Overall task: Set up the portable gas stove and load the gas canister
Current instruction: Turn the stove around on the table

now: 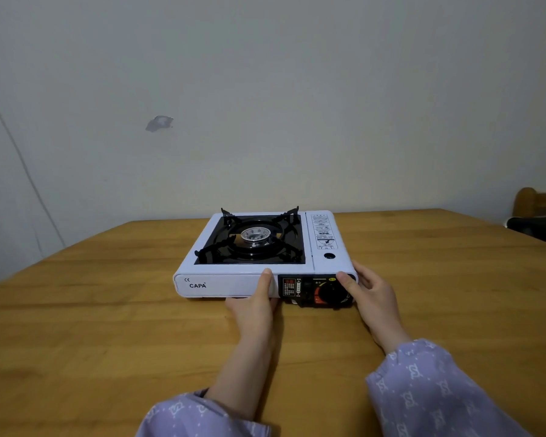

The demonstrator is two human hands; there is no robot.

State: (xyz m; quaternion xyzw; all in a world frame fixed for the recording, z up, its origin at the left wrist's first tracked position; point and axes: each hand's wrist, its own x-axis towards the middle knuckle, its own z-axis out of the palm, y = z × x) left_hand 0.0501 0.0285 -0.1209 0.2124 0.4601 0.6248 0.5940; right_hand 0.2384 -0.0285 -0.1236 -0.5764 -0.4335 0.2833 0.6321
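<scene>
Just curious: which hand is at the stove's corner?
The right hand, gripping the front right corner beside the black knob; the left hand holds the front's middle.

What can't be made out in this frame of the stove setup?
- Gas canister: none in the head view; the closed compartment lid hides whatever is inside.
- Lid diagrams and front panel print: too small to read.
- Left hand and right hand fingers: hidden under and behind the stove.

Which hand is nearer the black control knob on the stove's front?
Right. The right hand has its thumb at the control knob's right edge; the left hand grips the front panel further left, past the label.
</scene>
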